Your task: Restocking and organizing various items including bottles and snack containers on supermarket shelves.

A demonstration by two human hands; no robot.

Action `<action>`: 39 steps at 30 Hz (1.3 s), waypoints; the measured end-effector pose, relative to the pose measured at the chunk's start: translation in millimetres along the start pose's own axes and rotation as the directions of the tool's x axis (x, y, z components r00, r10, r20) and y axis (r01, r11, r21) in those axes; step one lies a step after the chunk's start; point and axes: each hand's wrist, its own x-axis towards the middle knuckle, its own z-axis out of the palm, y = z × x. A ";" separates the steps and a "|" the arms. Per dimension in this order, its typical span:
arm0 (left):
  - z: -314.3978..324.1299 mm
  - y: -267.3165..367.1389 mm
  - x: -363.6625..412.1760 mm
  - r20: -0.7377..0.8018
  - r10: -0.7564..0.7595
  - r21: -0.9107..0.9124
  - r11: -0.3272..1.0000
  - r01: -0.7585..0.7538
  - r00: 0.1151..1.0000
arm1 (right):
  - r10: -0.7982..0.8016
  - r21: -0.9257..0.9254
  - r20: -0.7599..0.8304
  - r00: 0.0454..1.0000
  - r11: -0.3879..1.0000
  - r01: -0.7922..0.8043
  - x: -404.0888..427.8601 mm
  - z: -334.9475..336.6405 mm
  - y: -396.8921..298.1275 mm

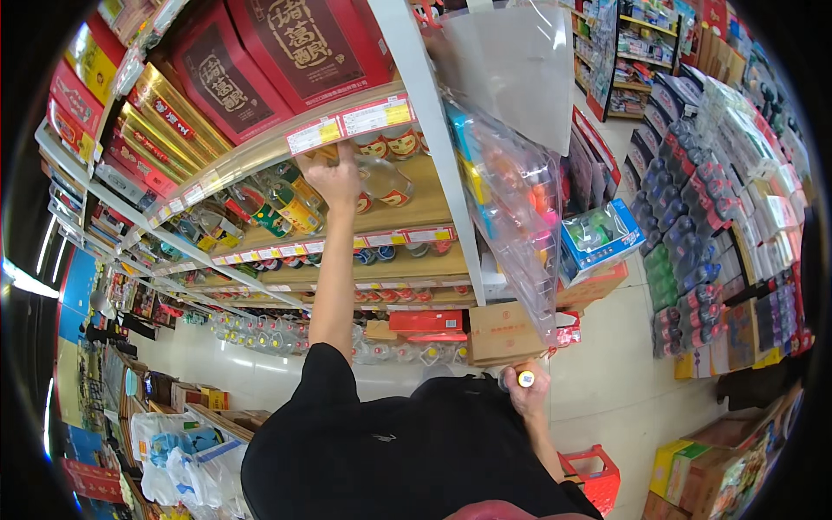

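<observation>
My left hand reaches up into a shelf bay, just under a strip of price labels. Its fingers curl around a yellow-brown object, mostly hidden by the hand and the strip. To its right lie clear bottles with red-and-white labels. On its left, bottles with green and yellow labels lean on the wooden shelf board. Low in front of my body, my right hand grips a bottle by its upper end. The bottle's yellow cap bears a printed code, and its body is largely hidden.
Large red gift boxes stand on the shelf above. A clear bag of toys hangs beside the white upright. A cardboard carton sits below it. Shrink-wrapped drink bottles are stacked rightward. A red basket is near my right arm.
</observation>
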 end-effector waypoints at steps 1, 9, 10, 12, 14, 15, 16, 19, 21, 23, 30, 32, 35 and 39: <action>-1.9 -11.9 -0.6 0.026 -0.075 -0.006 0.997 0.075 0.997 | 0.007 0.002 -0.001 1.000 1.000 -0.007 0.3 0.6 0.8; 8.3 -0.5 16.6 0.218 -0.304 -0.123 0.934 0.335 0.927 | 0.085 -0.027 -0.021 0.996 0.996 -0.085 4.5 14.1 5.1; 11.7 -5.5 17.5 0.233 -0.266 -0.093 0.951 0.294 0.935 | 0.082 -0.019 -0.035 0.996 0.996 -0.083 8.5 18.3 1.1; 12.3 -20.9 16.1 0.303 -0.334 -0.062 0.928 0.368 0.892 | 0.109 0.007 -0.024 0.994 0.994 -0.109 17.0 29.3 -6.3; 12.4 -11.1 13.6 0.295 -0.216 -0.065 0.967 0.245 0.931 | 0.121 0.048 -0.026 0.992 0.992 -0.120 29.9 39.1 -16.4; 10.5 -5.8 14.0 0.269 -0.084 -0.060 0.993 0.103 0.960 | 0.131 0.038 -0.028 0.991 0.991 -0.130 35.7 45.3 -19.6; 10.9 -4.8 11.1 0.331 -0.190 -0.061 0.973 0.221 0.924 | 0.139 0.081 -0.040 0.989 0.987 -0.136 40.3 51.1 -22.6; 10.1 -5.7 2.0 0.215 0.050 0.021 0.998 -0.056 0.975 | 0.112 0.127 -0.084 0.990 0.987 -0.101 60.3 76.8 -34.8; -6.9 -12.5 5.1 0.227 -0.008 0.054 0.999 -0.005 0.974 | 0.027 0.170 -0.045 0.999 0.985 -0.019 78.8 98.8 -48.2; 1.4 -12.1 -2.7 0.261 -0.066 0.038 0.998 0.058 0.963 | 0.007 0.182 -0.089 0.996 0.983 0.010 101.3 113.5 -70.7; -3.2 -15.0 -5.1 0.239 -0.074 -0.034 0.996 0.084 0.968 | -0.092 0.443 -0.174 0.980 0.882 0.161 168.7 155.0 -136.7; -4.9 -21.7 -6.4 0.206 -0.053 -0.042 0.997 0.063 0.977 | -0.184 0.516 -0.198 0.963 0.815 0.262 189.3 162.4 -156.7; -5.2 -32.7 -6.4 0.099 -0.023 -0.046 0.999 0.027 0.995 | -0.320 0.400 -0.189 0.928 0.839 0.370 220.9 175.8 -178.2; -9.0 -34.1 -8.2 0.145 -0.092 -0.081 0.991 0.104 0.985 | -0.415 0.235 -0.182 0.891 0.862 0.449 244.2 187.5 -188.2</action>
